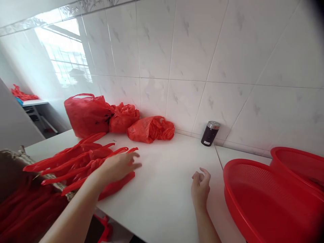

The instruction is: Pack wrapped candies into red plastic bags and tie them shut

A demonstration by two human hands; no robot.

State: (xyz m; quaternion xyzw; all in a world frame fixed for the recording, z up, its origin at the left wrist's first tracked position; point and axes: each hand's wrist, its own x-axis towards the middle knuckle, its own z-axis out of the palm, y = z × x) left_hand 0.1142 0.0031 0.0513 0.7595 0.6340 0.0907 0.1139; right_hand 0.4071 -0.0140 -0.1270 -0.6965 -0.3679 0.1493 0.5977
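Head view. Left hand [118, 166]: flat, fingers [133, 156] spread open, palm down on stack of flattened red plastic bags [76, 162] at counter [164, 189] left edge; gripping nothing. Right hand [200, 187]: resting on bare counter, fingers loosely curled, empty, just left of red colander [265, 199]. Second red basin [298, 163] behind colander. Against tiled wall [202, 50]: three stuffed red bags [87, 114], dark lidded jar [210, 133], well apart from both hands.
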